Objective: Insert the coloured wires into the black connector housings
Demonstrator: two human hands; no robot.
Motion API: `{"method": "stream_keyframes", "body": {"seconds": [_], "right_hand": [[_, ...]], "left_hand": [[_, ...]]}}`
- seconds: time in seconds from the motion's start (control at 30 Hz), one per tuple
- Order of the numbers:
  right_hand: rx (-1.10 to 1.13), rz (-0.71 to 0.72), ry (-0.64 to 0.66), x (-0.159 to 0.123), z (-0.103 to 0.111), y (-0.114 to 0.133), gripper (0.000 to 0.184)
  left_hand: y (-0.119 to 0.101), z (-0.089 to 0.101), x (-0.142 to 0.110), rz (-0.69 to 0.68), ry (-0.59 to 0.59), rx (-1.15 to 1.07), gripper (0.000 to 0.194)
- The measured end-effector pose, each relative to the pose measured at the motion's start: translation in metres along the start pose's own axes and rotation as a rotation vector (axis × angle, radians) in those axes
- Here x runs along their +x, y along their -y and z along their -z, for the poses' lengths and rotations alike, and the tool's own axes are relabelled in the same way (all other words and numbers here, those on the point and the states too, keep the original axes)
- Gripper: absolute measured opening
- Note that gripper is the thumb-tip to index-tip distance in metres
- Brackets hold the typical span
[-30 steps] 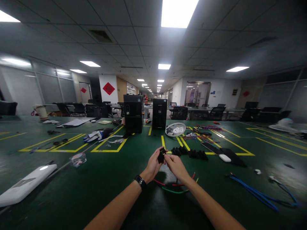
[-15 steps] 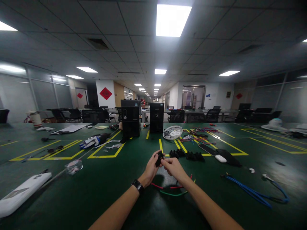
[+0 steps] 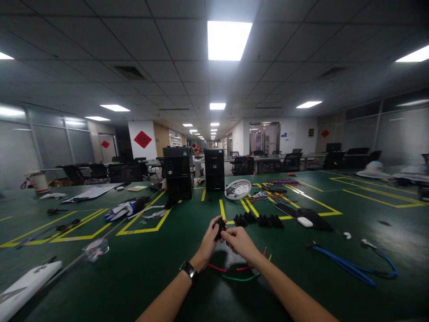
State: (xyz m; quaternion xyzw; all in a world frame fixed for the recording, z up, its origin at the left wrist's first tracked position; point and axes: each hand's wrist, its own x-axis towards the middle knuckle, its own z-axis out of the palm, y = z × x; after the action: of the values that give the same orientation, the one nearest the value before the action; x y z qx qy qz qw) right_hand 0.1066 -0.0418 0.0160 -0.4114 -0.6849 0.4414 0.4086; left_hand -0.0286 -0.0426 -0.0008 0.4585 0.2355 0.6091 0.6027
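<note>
My left hand [image 3: 207,243] is closed round a small black block-like part [image 3: 219,228], whose exact kind I cannot make out. Against its right side, the fingertips of my right hand [image 3: 240,242] are pinched together; whatever lies between them is hidden. Below my hands, a red wire [image 3: 217,268] and a green wire [image 3: 239,280] lie on the green tabletop [image 3: 134,273]. Several similar black parts sit just beyond my hands in two clusters, one black cluster [image 3: 244,219] left of the other black cluster [image 3: 270,221].
Two black computer towers [image 3: 178,174] stand at the back. A white fan grille [image 3: 237,190] and thin wires [image 3: 279,183] lie right of them. Blue cables [image 3: 348,266] and a white case [image 3: 304,222] are to the right; a glove [image 3: 122,210] and clear box [image 3: 96,249] to the left.
The view has shifted slightly up and to the right. The black part shows a broader side now, still in my left hand with my right fingers against it.
</note>
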Motion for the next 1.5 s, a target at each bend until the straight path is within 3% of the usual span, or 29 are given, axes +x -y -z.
{"method": "stream_keyframes", "body": {"seconds": [0.4, 0.6, 0.73, 0.9, 1.1, 1.3, 1.5], "right_hand": [[-0.124, 0.093, -0.034, -0.005, 0.000, 0.007, 0.042], [-0.078, -0.039, 0.050, -0.003, 0.003, 0.004, 0.044], [0.077, -0.123, 0.124, -0.004, 0.005, 0.007, 0.048], [0.047, -0.195, 0.089, -0.004, 0.006, 0.008, 0.054], [-0.132, -0.109, -0.018, -0.001, 0.004, -0.001, 0.058], [-0.160, 0.027, 0.027, -0.001, -0.001, -0.002, 0.060], [-0.078, 0.167, 0.045, -0.004, 0.001, 0.017, 0.051]], "left_hand": [[0.001, -0.003, -0.001, -0.039, 0.005, -0.023, 0.042], [0.003, 0.001, -0.001, -0.014, 0.057, -0.006, 0.044], [0.002, -0.001, 0.000, -0.027, 0.041, -0.047, 0.043], [0.002, -0.001, -0.001, -0.045, 0.040, 0.063, 0.044], [-0.002, -0.002, -0.005, -0.102, 0.017, 0.188, 0.048], [-0.011, -0.003, -0.005, -0.163, -0.004, 0.345, 0.047], [-0.021, -0.004, -0.004, -0.275, -0.094, 0.416, 0.046]]}}
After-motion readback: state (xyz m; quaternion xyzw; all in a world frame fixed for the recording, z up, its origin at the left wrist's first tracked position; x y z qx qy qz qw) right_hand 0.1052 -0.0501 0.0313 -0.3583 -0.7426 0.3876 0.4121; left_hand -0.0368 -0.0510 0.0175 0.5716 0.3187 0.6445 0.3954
